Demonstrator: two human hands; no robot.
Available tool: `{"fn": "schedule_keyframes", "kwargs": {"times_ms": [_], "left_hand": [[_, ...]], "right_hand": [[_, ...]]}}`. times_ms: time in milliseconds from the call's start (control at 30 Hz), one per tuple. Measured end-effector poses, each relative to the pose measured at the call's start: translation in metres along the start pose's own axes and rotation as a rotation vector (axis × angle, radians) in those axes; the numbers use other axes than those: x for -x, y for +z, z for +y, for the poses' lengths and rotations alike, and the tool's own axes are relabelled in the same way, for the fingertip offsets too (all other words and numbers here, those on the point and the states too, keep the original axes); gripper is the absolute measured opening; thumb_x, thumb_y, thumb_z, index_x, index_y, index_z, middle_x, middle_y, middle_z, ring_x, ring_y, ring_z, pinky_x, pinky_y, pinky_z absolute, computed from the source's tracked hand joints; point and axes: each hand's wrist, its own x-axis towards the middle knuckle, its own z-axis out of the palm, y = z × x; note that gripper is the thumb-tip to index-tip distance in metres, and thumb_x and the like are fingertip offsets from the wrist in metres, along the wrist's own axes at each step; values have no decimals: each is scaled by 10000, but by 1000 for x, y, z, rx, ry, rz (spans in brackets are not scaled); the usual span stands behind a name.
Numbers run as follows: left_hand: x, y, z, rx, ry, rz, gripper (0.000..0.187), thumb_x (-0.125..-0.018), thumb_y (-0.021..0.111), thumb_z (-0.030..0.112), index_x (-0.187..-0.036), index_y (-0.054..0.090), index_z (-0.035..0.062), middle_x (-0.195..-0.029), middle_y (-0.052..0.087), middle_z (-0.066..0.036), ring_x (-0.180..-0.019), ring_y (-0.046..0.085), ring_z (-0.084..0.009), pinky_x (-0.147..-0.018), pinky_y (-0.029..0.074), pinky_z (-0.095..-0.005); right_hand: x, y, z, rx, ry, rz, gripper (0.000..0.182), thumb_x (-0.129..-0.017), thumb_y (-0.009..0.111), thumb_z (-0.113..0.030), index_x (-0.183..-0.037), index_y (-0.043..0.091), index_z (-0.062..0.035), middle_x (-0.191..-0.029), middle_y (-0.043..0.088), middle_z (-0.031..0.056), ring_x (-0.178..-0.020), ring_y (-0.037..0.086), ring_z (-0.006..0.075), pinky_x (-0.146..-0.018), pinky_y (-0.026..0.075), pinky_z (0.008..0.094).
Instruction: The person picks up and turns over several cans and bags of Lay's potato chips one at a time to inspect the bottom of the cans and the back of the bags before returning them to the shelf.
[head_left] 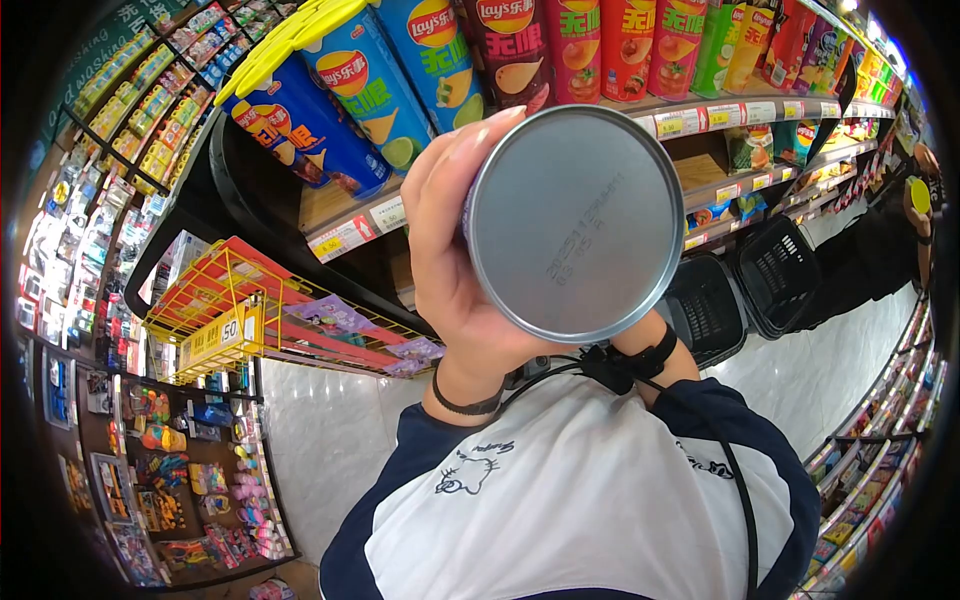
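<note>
"What's on the left of the frame?"
"A yellow wire rack (205, 300). Then, at upper centre, the left hand (440, 240), its fingers curled round the side of a metal-bottomed canister (578, 225)."
"And the right hand?"
"Hidden behind the base; only the right forearm (681, 368) shows, so I can't tell its grip. Black shopping baskets (780, 290) sit farther right."
"How would it handle?"
"Probably light and stiff, slippery at the smooth base. Grasp the side wall, not the rim."
</note>
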Motion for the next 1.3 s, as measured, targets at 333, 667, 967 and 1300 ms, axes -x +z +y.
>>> {"fn": "schedule_keyframes", "kwargs": {"times_ms": [333,667,967,1300], "left_hand": [[3,-1,1,-33,-2,-36,816,-513,803,306,-1172,457,-28,-1126,546,-194,-1021,506,-295,-895,352,-400],[-15,4,20,-88,10,-32,797,-518,792,329,-1151,472,-34,-1106,562,-196,-993,526,-296,-895,339,-415],[-4,10,4,-20,109,55,796,-541,785,380,-1147,472,-33,-1097,563,-200,-985,532,-303,-882,347,-421],[9,-5,44,-82,-434,116,832,-554,783,414,-1178,443,-20,-1125,539,-191,-1021,525,-299,-907,365,-415]], "right_hand": [[1,1,-1,-40,24,4,374,-710,659,-29,-1060,531,9,-967,612,122,-867,588,178,-751,473,304],[13,0,-7,-71,40,15,437,-690,675,5,-1093,505,-1,-995,601,106,-891,583,171,-772,475,304],[16,-2,-11,-130,66,17,499,-672,689,35,-1124,482,-10,-1020,592,91,-913,578,164,-790,476,305],[17,1,-45,-258,193,9,570,-652,705,68,-1157,456,-20,-1048,581,74,-937,573,157,-811,477,306]]}}
